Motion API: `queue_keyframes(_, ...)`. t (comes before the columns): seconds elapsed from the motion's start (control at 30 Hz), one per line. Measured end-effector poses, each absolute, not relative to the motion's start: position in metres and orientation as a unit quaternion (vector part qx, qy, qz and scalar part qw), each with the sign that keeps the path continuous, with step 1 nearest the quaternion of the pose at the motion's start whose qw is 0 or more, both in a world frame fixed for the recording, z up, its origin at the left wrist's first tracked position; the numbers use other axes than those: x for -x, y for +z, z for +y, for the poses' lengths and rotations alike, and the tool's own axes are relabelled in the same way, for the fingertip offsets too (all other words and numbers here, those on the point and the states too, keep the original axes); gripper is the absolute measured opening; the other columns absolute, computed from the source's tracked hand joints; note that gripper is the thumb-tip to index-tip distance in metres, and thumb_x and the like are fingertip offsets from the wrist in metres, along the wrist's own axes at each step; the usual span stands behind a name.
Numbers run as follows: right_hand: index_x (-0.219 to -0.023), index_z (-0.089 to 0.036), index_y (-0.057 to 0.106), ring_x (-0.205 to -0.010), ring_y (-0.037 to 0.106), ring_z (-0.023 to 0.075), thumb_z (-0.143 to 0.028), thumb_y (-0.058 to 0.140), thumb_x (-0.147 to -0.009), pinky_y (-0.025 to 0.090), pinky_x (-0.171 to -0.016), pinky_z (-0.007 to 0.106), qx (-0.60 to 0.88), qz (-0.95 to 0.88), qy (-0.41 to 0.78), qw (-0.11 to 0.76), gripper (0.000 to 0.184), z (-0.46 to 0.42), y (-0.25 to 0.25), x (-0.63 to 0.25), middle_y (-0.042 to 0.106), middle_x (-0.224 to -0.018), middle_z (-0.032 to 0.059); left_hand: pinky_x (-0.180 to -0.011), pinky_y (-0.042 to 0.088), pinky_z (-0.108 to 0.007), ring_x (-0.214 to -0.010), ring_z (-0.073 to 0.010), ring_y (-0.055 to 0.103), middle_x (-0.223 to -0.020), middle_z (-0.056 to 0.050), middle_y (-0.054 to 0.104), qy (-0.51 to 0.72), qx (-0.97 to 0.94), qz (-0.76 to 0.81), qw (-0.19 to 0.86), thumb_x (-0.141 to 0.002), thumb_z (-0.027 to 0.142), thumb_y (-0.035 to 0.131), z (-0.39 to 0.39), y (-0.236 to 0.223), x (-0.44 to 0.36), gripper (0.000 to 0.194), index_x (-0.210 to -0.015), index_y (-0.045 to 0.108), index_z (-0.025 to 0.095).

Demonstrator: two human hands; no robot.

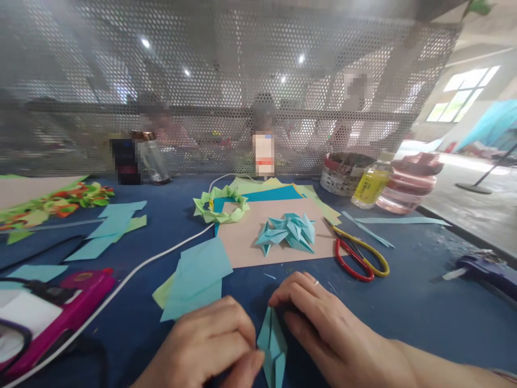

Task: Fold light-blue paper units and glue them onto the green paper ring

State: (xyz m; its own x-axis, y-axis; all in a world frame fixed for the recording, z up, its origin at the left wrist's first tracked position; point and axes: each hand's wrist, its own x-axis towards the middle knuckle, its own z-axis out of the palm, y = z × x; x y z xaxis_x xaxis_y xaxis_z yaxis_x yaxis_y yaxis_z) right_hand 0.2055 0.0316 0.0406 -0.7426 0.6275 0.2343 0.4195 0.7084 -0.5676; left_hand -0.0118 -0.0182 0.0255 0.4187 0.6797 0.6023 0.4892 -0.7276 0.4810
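A narrow piece of folded light-blue paper (273,339) lies on the table in front of me, pointed at its far end and with a crease down its middle. My left hand (214,342) is closed on its left edge, thumb and curled fingers together. At the pointed far tip, the bent fingers of my right hand (323,323) press on the paper, with the thumb a little apart. Beyond my hands, several light-blue folded paper pieces (288,233) sit heaped on a beige sheet (238,250). Left of them is a ring of folded green paper (221,216).
Blue paper sheets (197,277) lie left of centre, beside a white cable (161,250) and a magenta power strip (86,293). Scissors (359,256), a glue gun (484,269), a yellow-labelled bottle (369,186) and a pink bottle (407,183) are on the right. A perforated metal screen (226,70) stands behind.
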Motion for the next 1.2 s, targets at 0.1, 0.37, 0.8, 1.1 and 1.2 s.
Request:
queue_keyframes(0.1, -0.103, -0.022, 0.057, -0.094, 0.059, 0.0163, -0.014, 0.046, -0.095, 0.049, -0.085, 0.031, 0.326, -0.903, 0.197, 0.201, 0.015, 0.028, 0.042, -0.207, 0.062, -0.1, 0.0033, -0.059, 0.05, -0.016, -0.066, -0.0089, 0.06, -0.073, 0.0, 0.062, 0.432, -0.812, 0.365, 0.145, -0.089, 0.006, 0.048, -0.014, 0.028, 0.013, 0.022, -0.074, 0.059, 0.018)
queue_keyframes(0.37, -0.078, -0.021, 0.06, -0.077, 0.058, 0.0194, -0.049, 0.088, -0.06, 0.046, -0.073, 0.032, 0.392, -0.903, 0.088, 0.154, 0.044, 0.022, 0.037, -0.206, 0.061, -0.083, 0.0005, -0.07, 0.062, -0.02, -0.083, -0.013, 0.069, -0.101, -0.004, 0.064, 0.401, -0.707, 0.413, 0.41, -0.099, 0.028, 0.043, -0.014, 0.018, 0.018, 0.021, -0.106, 0.061, 0.023)
queue_keyframes(0.8, -0.098, -0.025, 0.064, -0.091, 0.059, 0.0212, -0.043, 0.072, -0.082, 0.047, -0.084, 0.031, 0.361, -0.916, 0.076, 0.159, 0.025, 0.023, 0.033, -0.201, 0.062, -0.089, 0.0024, -0.093, 0.053, -0.029, -0.11, -0.0207, 0.061, -0.113, -0.004, 0.062, 0.341, -0.6, 0.446, 0.57, -0.093, 0.023, 0.054, -0.017, 0.032, 0.018, 0.014, -0.104, 0.063, 0.022)
queue_keyframes(1.1, -0.118, -0.028, 0.062, -0.097, 0.06, 0.0215, -0.032, 0.08, -0.077, 0.047, -0.093, 0.035, 0.351, -0.913, 0.158, 0.134, 0.045, 0.023, 0.032, -0.203, 0.065, -0.104, 0.0023, -0.086, 0.052, -0.024, -0.105, -0.018, 0.06, -0.116, -0.001, 0.057, 0.382, -0.582, 0.429, 0.576, -0.09, 0.03, 0.06, -0.019, 0.031, 0.015, 0.014, -0.102, 0.066, 0.027)
queue_keyframes(1.2, -0.124, -0.029, 0.06, -0.099, 0.06, 0.0219, -0.021, 0.074, -0.082, 0.048, -0.093, 0.037, 0.344, -0.913, 0.187, 0.117, 0.045, 0.026, 0.033, -0.204, 0.064, -0.11, 0.0036, -0.079, 0.051, -0.021, -0.094, -0.0144, 0.062, -0.114, 0.0, 0.057, 0.39, -0.586, 0.469, 0.533, -0.087, 0.029, 0.06, -0.02, 0.033, 0.013, 0.013, -0.099, 0.066, 0.025)
